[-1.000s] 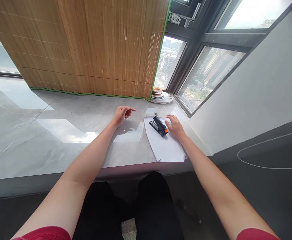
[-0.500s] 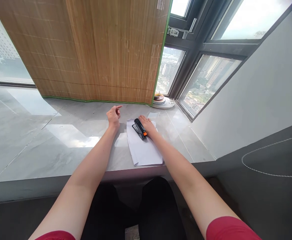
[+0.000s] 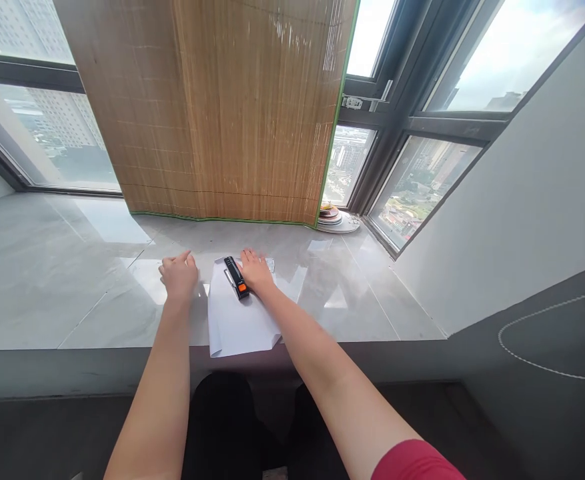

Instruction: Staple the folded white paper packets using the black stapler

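A black stapler [image 3: 237, 277] with an orange end lies on a stack of white paper [image 3: 242, 327] near the sill's front edge. My right hand [image 3: 255, 269] rests flat on the paper's upper right part, its fingers spread, right beside the stapler. To the left of the paper, my left hand [image 3: 179, 275] is just above or on the sill, with its fingers curled in. Nothing shows in it, and it is apart from the paper and the stapler.
The wide grey tiled sill [image 3: 117, 313] runs under the windows. A bamboo blind [image 3: 222, 120] with green edging hangs at the back. Stacked plates [image 3: 339, 223] stand in the corner by the window frame. A beaded cord [image 3: 522, 357] hangs at the right.
The paper and stapler have slid left along the sill with my right hand. My left hand has also gone left, and its pointing finger has drawn in. The view has shifted slightly.
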The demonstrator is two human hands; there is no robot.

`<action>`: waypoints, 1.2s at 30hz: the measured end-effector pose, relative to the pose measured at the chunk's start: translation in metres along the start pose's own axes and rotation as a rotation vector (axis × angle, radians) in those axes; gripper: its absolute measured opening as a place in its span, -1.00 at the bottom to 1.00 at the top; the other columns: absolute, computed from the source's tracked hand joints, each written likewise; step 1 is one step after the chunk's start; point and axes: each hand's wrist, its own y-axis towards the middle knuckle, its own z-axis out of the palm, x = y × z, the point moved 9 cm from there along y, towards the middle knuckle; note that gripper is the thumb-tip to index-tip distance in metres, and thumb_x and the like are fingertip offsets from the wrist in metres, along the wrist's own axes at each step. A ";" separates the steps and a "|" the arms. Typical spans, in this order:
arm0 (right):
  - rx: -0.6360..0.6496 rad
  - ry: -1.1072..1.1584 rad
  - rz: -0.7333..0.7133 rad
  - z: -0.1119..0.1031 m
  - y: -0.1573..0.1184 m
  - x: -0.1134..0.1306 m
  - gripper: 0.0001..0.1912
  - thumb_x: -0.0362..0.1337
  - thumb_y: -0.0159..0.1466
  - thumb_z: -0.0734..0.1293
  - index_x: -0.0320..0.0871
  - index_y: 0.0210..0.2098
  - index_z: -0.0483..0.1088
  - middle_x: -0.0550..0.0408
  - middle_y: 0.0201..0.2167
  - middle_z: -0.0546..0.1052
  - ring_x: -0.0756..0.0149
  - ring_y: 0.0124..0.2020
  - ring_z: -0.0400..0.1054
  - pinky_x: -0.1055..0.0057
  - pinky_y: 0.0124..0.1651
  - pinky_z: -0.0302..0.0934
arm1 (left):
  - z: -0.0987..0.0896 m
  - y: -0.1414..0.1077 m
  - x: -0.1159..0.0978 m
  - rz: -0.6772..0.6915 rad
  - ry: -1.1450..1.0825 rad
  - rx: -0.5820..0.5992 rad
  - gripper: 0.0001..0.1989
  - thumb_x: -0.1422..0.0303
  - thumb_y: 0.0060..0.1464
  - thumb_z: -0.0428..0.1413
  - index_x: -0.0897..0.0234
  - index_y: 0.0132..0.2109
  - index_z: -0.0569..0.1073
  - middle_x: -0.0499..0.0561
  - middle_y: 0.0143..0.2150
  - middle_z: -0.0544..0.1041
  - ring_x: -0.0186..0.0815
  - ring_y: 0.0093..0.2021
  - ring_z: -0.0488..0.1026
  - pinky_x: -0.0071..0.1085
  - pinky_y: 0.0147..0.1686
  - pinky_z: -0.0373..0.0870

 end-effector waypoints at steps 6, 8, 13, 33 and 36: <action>0.004 0.007 -0.073 0.013 0.011 0.035 -0.27 0.01 0.61 -0.06 -0.31 0.59 0.00 -0.14 0.64 -0.03 0.05 0.66 -0.25 -0.10 0.62 -0.33 | -0.010 0.001 0.061 -0.054 0.522 0.175 -0.28 0.17 0.32 -0.01 0.42 0.51 0.29 0.54 0.62 -0.04 0.52 0.61 -0.25 0.62 0.32 -0.08; -0.117 -0.042 -0.093 0.004 0.010 0.041 -0.34 -0.11 0.61 -0.03 -0.32 0.57 0.06 -0.20 0.61 0.05 0.02 0.64 -0.16 -0.08 0.60 -0.24 | -0.007 -0.001 0.061 -0.041 0.566 0.160 -0.28 0.17 0.36 -0.08 0.41 0.55 0.24 0.52 0.63 -0.06 0.52 0.61 -0.24 0.65 0.33 -0.17; -0.358 -0.152 -0.008 -0.021 -0.005 0.046 -0.56 -0.34 0.56 0.05 -0.23 0.11 0.53 -0.22 0.16 0.59 0.03 0.22 0.41 0.19 0.21 0.25 | -0.002 -0.003 0.058 -0.067 0.670 0.135 -0.30 0.16 0.43 -0.20 0.34 0.58 0.21 0.45 0.64 -0.04 0.45 0.62 -0.20 0.60 0.39 -0.21; -0.187 -0.170 0.453 -0.094 -0.069 -0.154 -0.54 -0.28 0.52 0.15 -0.32 -0.07 0.68 -0.42 -0.08 0.66 -0.08 0.03 0.58 0.21 0.08 0.28 | 0.002 -0.001 0.057 -0.051 0.744 0.114 -0.34 0.24 0.43 -0.18 0.36 0.56 0.23 0.49 0.62 0.02 0.46 0.60 -0.10 0.56 0.41 -0.18; -0.189 -0.165 0.377 -0.083 -0.068 -0.135 -0.54 -0.23 0.56 0.15 -0.25 -0.13 0.68 -0.35 -0.08 0.66 -0.05 0.07 0.54 0.20 0.12 0.26 | 0.001 -0.003 0.055 -0.048 0.749 0.121 -0.33 0.25 0.43 -0.20 0.38 0.57 0.22 0.50 0.62 0.01 0.49 0.60 -0.12 0.60 0.38 -0.17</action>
